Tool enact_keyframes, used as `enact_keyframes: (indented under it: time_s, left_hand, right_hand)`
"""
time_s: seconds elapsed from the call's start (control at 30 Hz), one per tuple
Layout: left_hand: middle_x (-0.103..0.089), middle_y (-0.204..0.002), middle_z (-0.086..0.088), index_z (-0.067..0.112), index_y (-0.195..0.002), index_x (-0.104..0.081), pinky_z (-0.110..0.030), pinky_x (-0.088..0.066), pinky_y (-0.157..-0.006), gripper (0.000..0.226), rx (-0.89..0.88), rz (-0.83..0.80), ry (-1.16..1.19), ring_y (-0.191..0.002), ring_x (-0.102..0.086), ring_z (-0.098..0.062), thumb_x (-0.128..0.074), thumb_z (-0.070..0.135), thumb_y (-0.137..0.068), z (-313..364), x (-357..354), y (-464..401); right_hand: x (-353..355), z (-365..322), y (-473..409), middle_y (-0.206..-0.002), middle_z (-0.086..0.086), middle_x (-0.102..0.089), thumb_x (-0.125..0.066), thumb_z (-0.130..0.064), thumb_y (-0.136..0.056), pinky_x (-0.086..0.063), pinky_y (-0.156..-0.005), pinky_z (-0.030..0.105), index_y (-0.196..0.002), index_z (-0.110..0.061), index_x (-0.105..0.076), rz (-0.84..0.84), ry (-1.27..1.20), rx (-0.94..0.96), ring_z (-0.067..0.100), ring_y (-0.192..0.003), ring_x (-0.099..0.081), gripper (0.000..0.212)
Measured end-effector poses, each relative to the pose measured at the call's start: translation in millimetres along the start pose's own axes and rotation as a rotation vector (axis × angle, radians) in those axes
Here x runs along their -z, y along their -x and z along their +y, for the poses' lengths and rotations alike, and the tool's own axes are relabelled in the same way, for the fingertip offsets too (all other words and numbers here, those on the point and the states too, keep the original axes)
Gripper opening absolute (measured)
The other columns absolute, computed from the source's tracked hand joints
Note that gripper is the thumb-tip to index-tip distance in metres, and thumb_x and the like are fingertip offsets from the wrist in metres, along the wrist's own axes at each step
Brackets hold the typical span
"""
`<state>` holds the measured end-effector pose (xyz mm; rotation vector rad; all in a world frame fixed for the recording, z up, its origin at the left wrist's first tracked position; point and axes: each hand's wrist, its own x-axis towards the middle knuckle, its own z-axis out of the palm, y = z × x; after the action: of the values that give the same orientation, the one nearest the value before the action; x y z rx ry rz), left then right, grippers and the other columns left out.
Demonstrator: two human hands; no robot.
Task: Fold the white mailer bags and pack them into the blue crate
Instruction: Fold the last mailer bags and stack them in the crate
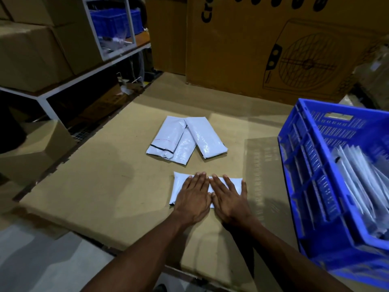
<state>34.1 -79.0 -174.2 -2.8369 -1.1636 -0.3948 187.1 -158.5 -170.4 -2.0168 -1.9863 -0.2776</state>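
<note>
Both hands lay flat, fingers straight, pressing a folded bag (181, 180) near the tabletop's (94, 182) front edge: the left hand (194, 196) and right hand (228, 197) side by side, touching at the thumbs, neither grip curled round anything. Two more bags (185, 138) lay overlapping toward the middle of the tabletop. The crate (315, 186) stood at the right edge, tilted, with bags (357, 182) already standing on edge inside.

The slick plastic would likely spring open once the palms lifted, spoiling the fold. Trapped air could puff it up too. Carried loosely, it might unfold before reaching the crate.

Writing was scarce: the big carton (242, 49) at the far edge showed "Cr", cut off, beside a fan drawing. A red mark on one bag was unreadable.
</note>
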Motion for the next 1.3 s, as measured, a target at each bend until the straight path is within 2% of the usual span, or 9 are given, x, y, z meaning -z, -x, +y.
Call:
enact_keyframes:
  time_s: [0.27, 0.37, 0.47, 0.63, 0.87, 1.17, 1.3]
  left_hand:
    - [-0.056, -0.145, -0.012, 0.006, -0.137, -0.061, -0.044, -0.039, -0.113, 0.058, 0.005, -0.018, -0.013, -0.136, -0.052, -0.026, -0.029, 0.037, -0.099, 0.3, 1.6, 0.3]
    - [-0.055, -0.146, -0.013, 0.005, -0.138, -0.059, -0.045, -0.039, -0.113, 0.059, 0.008, -0.019, -0.004, -0.137, -0.051, -0.026, -0.029, 0.037, -0.099, -0.5, 1.3, 0.3]
    - [-0.052, -0.148, -0.013, 0.004, -0.141, -0.056, -0.046, -0.039, -0.114, 0.060, 0.010, -0.032, -0.006, -0.138, -0.049, -0.027, -0.029, 0.038, -0.099, -1.5, 0.4, 1.7]
    - [-0.051, -0.150, -0.013, 0.004, -0.142, -0.055, -0.046, -0.039, -0.114, 0.060, 0.012, -0.040, 0.014, -0.139, -0.048, -0.027, -0.027, 0.038, -0.100, -1.1, 0.3, 0.8]
    - [-0.050, -0.150, -0.014, 0.003, -0.143, -0.054, -0.046, -0.040, -0.114, 0.061, -0.003, -0.029, 0.041, -0.139, -0.048, -0.028, -0.027, 0.037, -0.100, -2.5, 3.3, 3.5]
    - [-0.049, -0.152, -0.010, 0.006, -0.144, -0.053, -0.048, -0.041, -0.113, 0.064, 0.023, -0.098, 0.066, -0.140, -0.047, -0.027, -0.031, 0.044, -0.098, -12.9, 6.9, 6.5]
    - [-0.041, -0.158, -0.009, 0.007, -0.151, -0.044, -0.047, -0.031, -0.118, 0.064, 0.039, -0.098, 0.063, -0.146, -0.038, -0.026, -0.024, 0.044, -0.102, -23.0, 8.7, 12.8]
  right_hand:
    - [1.5, -1.9, -0.5, -0.159, -0.015, -0.030, -0.033, -0.043, -0.103, -0.015, -0.109, 0.068, -0.151, -0.038, -0.036, -0.105, 0.014, -0.112, 0.020, -0.148, -0.030, 0.049]
    - [2.9, -1.4, 0.0, -0.160, -0.012, -0.031, -0.035, -0.047, -0.102, -0.021, -0.107, 0.067, -0.150, -0.038, -0.039, -0.128, 0.007, -0.151, 0.022, -0.147, -0.030, 0.049]
    - [3.1, 3.3, 2.1, -0.162, -0.009, -0.028, -0.027, -0.055, -0.100, -0.025, -0.109, 0.065, -0.150, -0.037, -0.039, -0.181, -0.002, -0.182, 0.024, -0.148, -0.028, 0.054]
    - [1.3, 5.7, 1.0, -0.166, -0.014, -0.007, -0.016, -0.064, -0.097, -0.016, -0.113, 0.065, -0.154, -0.045, -0.020, -0.272, -0.001, -0.231, 0.023, -0.153, -0.011, 0.060]
    - [8.9, 4.3, 0.1, -0.166, -0.015, 0.005, -0.008, -0.069, -0.093, -0.007, -0.116, 0.063, -0.154, -0.048, -0.008, -0.342, 0.015, -0.261, 0.024, -0.153, -0.002, 0.064]
    - [12.1, 3.9, -1.7, -0.165, -0.016, 0.010, -0.004, -0.069, -0.091, -0.005, -0.117, 0.062, -0.154, -0.049, 0.000, -0.375, 0.006, -0.270, 0.022, -0.153, 0.004, 0.065]
    - [14.8, 2.1, -0.8, -0.165, -0.016, 0.011, -0.010, -0.066, -0.096, -0.003, -0.118, 0.061, -0.154, -0.049, 0.003, -0.377, 0.010, -0.271, 0.021, -0.153, 0.005, 0.061]
